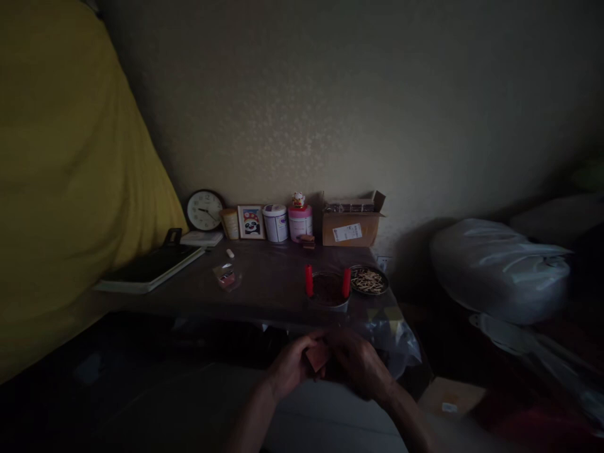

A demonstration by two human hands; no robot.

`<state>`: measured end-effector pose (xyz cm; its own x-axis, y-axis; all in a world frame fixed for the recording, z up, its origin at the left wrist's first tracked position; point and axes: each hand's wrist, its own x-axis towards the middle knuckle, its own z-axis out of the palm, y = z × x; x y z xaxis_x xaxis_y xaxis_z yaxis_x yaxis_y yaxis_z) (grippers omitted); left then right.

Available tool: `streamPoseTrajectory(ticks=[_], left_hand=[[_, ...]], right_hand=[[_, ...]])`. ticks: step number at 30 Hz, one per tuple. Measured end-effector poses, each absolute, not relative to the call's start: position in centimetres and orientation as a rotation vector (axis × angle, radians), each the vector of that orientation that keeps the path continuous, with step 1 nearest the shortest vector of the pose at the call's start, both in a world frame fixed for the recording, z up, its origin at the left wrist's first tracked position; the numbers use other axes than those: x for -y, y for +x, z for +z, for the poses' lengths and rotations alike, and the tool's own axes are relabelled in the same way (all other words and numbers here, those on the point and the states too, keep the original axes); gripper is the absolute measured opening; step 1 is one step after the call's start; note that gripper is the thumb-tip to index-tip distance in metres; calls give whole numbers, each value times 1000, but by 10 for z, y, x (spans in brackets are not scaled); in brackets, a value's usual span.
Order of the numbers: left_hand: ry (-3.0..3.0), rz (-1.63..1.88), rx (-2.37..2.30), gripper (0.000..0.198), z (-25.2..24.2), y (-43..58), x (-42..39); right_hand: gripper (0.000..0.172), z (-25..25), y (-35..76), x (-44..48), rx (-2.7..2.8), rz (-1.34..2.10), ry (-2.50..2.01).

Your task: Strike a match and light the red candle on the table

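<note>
Left fingers point(309, 341) grip a reddish-brown piece point(318, 357); whether right fingers point(343, 347) grip, I cannot tell

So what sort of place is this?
Probably a dim room in a home: a table holds a round clock, a framed panda picture and two red candles.

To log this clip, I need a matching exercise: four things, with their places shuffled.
Things
1. small reddish-brown flat piece
2. round black-rimmed clock
3. small white-and-red figurine
4. pale thin sticks

Places
A. on the pink-lidded canister
B. in the left hand
C. right of the red cylindrical candles
D. beside the yellow hanging cloth

Pairs: 1-B, 2-D, 3-A, 4-C
</note>
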<state>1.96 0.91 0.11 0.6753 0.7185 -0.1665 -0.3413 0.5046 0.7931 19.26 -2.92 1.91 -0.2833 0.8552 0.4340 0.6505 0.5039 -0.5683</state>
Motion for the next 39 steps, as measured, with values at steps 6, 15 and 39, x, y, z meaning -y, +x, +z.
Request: streamPoseTrajectory(ticks=[6,15,39], left_hand=[[823,641,-585,41,4,20,-8],[854,650,-555,37,6,21,-6],[827,745,-642,36,1,19,-11]], right_hand=[[19,22,193,30,2061,442,-1239],[17,17,196,27,2085,439,-1218],[24,20,204,28,2055,293,-1194]])
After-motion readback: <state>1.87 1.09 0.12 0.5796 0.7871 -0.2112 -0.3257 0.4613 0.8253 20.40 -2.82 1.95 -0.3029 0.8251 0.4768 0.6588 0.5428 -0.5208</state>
